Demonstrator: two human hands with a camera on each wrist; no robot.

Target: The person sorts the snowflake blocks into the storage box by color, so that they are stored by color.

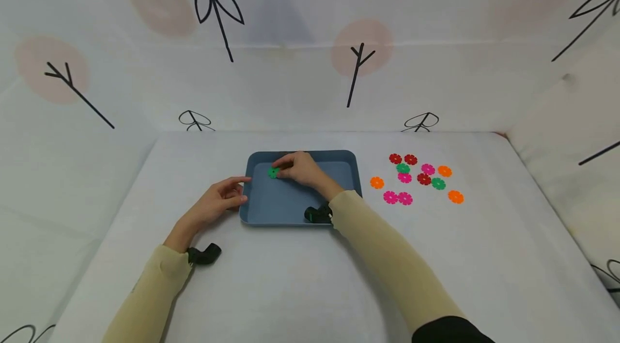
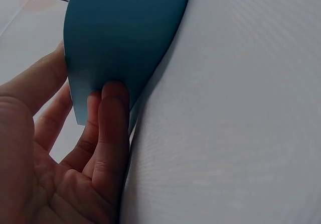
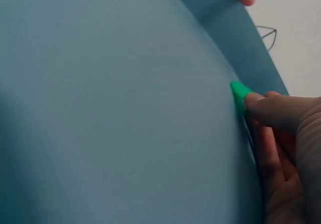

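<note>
A blue-grey rectangular tray (image 1: 281, 200) lies on the white table. Over its far left part, my right hand (image 1: 304, 169) pinches a small green flower-shaped piece (image 1: 273, 173) between thumb and fingers. The right wrist view shows this green piece (image 3: 239, 92) tilted, close to the tray's floor and wall. My left hand (image 1: 218, 200) holds the tray's left side. In the left wrist view, its fingers (image 2: 111, 128) bend against the outer wall of the tray (image 2: 120, 33), with another digit at the rim.
Right of the tray, several flower-shaped pieces lie loosely scattered: red (image 1: 423, 179), pink (image 1: 390, 197), orange (image 1: 456, 196) and green (image 1: 438, 183). Some touch or overlap. Patterned white cloth walls (image 1: 290, 90) stand behind and at the sides. Each wrist wears a black camera (image 1: 205, 254).
</note>
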